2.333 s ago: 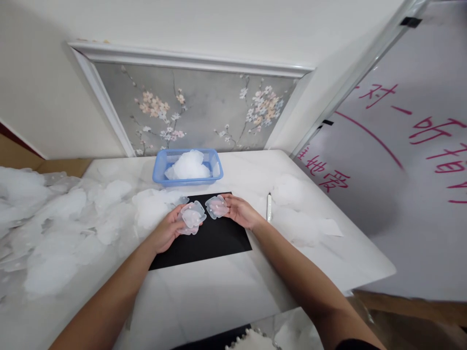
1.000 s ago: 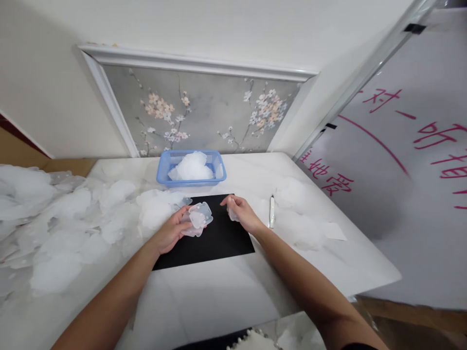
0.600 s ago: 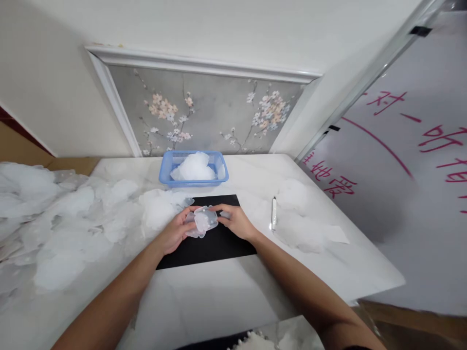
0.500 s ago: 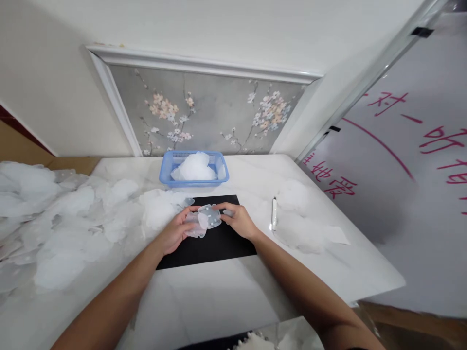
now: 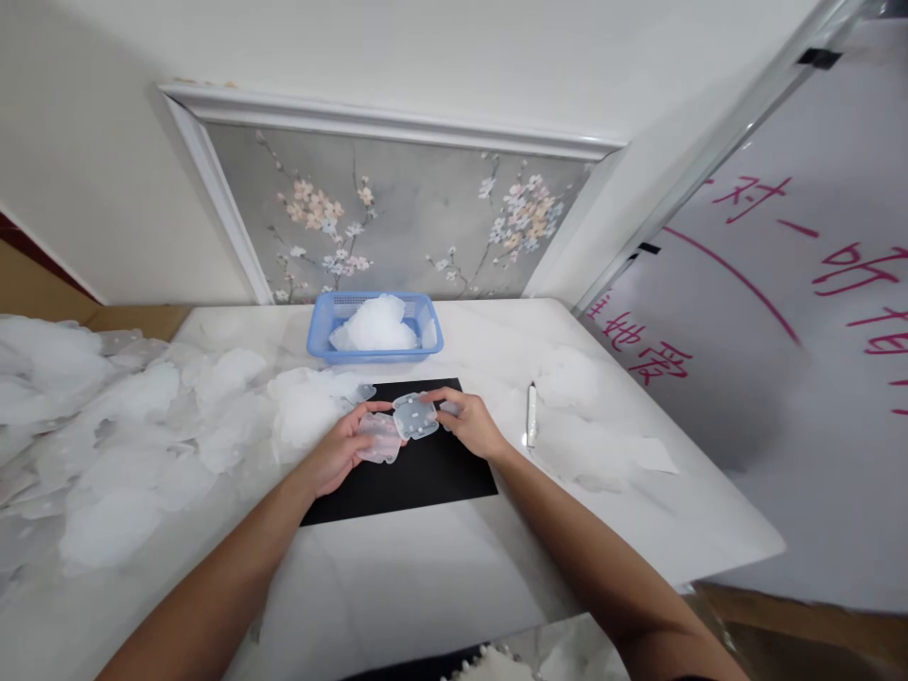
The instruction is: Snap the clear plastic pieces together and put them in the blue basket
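Observation:
My left hand (image 5: 335, 456) holds a thin, translucent, scallop-edged soft plastic piece (image 5: 379, 441) between thumb and fingers. Pinched in my right hand (image 5: 474, 424) is a similar clear piece (image 5: 415, 416) with small white studs on it. The two pieces are side by side, their edges close or touching. Both hands are above a black mat (image 5: 404, 487). Another translucent piece (image 5: 448, 414) shows partly behind my right fingers; whether it is held, I cannot tell. Just beyond my left hand lies a pile of whitish pieces (image 5: 305, 402).
A blue basket (image 5: 375, 357) with whitish pieces stands at the back of the marble table (image 5: 426, 558). A large heap of pieces (image 5: 120, 454) spreads on the left. On the right are a white cutter-like pen (image 5: 532, 414) and more pieces (image 5: 592, 449), beside a whiteboard (image 5: 780, 454).
My right hand has moved its piece slightly right, so it no longer overlaps the left piece as much. My left hand stays nearly where it was.

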`<action>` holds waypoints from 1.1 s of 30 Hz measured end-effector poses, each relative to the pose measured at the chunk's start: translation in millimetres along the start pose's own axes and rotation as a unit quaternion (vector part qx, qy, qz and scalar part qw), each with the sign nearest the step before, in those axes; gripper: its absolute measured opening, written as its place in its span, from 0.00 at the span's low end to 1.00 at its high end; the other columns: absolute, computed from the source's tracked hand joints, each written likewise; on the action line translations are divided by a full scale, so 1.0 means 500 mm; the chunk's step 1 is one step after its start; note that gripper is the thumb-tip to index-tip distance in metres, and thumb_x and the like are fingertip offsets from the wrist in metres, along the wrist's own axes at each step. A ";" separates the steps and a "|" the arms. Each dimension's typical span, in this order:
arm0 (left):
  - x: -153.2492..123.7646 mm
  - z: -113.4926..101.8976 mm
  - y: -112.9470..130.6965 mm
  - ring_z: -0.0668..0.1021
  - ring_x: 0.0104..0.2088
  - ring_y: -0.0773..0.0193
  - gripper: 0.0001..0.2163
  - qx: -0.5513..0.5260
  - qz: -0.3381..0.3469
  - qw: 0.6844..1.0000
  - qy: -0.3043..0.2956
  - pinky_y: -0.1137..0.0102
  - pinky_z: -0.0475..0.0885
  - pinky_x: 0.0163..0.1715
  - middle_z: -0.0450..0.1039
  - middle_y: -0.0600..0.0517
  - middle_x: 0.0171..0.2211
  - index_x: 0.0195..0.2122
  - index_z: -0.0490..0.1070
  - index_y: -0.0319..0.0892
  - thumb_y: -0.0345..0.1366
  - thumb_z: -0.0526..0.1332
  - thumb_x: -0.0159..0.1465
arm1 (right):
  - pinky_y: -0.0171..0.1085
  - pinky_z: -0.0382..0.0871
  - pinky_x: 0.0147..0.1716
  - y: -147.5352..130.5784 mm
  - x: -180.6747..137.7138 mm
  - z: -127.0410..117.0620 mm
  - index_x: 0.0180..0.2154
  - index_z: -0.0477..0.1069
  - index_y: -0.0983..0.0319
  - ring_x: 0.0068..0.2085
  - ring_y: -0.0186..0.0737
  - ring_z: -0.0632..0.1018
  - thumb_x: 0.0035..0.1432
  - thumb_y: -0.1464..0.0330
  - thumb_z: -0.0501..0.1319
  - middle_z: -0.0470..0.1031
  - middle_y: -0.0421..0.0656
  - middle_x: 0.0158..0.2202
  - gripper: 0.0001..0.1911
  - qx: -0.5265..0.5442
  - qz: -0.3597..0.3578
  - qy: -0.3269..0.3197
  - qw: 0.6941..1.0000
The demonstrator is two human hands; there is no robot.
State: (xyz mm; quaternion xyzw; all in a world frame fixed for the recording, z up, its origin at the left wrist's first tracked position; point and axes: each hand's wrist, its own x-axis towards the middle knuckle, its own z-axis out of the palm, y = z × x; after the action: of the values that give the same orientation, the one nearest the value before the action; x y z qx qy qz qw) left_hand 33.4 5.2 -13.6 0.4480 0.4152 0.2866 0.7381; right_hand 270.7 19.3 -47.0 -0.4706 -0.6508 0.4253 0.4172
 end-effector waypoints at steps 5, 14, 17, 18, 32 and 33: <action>0.002 0.004 0.002 0.79 0.49 0.50 0.26 -0.025 0.005 1.000 0.007 0.58 0.68 0.49 0.77 0.45 0.45 0.55 0.61 0.44 0.27 0.60 0.53 | 0.33 0.65 0.28 -0.007 0.004 -0.002 0.26 0.63 0.60 0.29 0.35 0.71 0.53 0.57 0.63 0.72 0.40 0.29 0.15 0.050 0.036 0.020 0.998; 0.007 -0.011 -0.009 0.75 0.54 0.52 0.38 -0.053 0.028 0.998 -0.016 0.57 0.66 0.54 0.73 0.48 0.52 0.57 0.59 0.47 0.21 0.53 0.41 | 0.41 0.74 0.36 0.008 0.008 -0.006 0.40 0.70 0.60 0.34 0.40 0.78 0.44 0.63 0.71 0.77 0.41 0.35 0.21 0.331 0.192 -0.013 0.924; 0.009 -0.015 -0.013 0.73 0.56 0.52 0.39 -0.055 0.037 0.998 -0.019 0.56 0.66 0.54 0.71 0.47 0.53 0.58 0.58 0.48 0.21 0.52 0.40 | 0.45 0.76 0.39 0.009 0.008 -0.012 0.41 0.72 0.61 0.37 0.44 0.80 0.45 0.67 0.71 0.78 0.44 0.39 0.19 0.367 0.208 -0.036 0.906; 0.009 -0.015 -0.013 0.73 0.56 0.51 0.39 -0.056 0.037 0.998 -0.021 0.55 0.66 0.54 0.71 0.47 0.54 0.58 0.58 0.48 0.22 0.53 0.40 | 0.45 0.76 0.40 0.009 0.008 -0.013 0.41 0.73 0.61 0.38 0.44 0.80 0.45 0.68 0.70 0.79 0.45 0.40 0.19 0.375 0.215 -0.040 0.901; 0.009 -0.016 -0.011 0.73 0.56 0.50 0.35 -0.105 0.034 0.994 -0.026 0.53 0.68 0.53 0.70 0.47 0.54 0.56 0.59 0.49 0.23 0.58 0.45 | 0.44 0.77 0.40 -0.001 0.015 -0.027 0.43 0.72 0.62 0.37 0.41 0.80 0.49 0.72 0.59 0.78 0.44 0.37 0.16 0.405 0.250 -0.065 0.877; 0.008 -0.014 -0.008 0.73 0.56 0.50 0.33 -0.107 0.032 0.993 -0.025 0.53 0.68 0.53 0.70 0.46 0.54 0.56 0.60 0.48 0.24 0.60 0.48 | 0.44 0.76 0.41 -0.002 0.015 -0.027 0.43 0.71 0.62 0.37 0.42 0.79 0.49 0.71 0.59 0.78 0.44 0.37 0.16 0.400 0.251 -0.066 0.879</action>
State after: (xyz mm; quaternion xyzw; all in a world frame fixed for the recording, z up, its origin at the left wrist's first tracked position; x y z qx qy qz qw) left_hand 29.4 9.7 -20.6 0.3865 0.3491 0.3415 0.7824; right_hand 281.8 28.4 -40.8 -0.3819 -0.3116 0.7697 0.4057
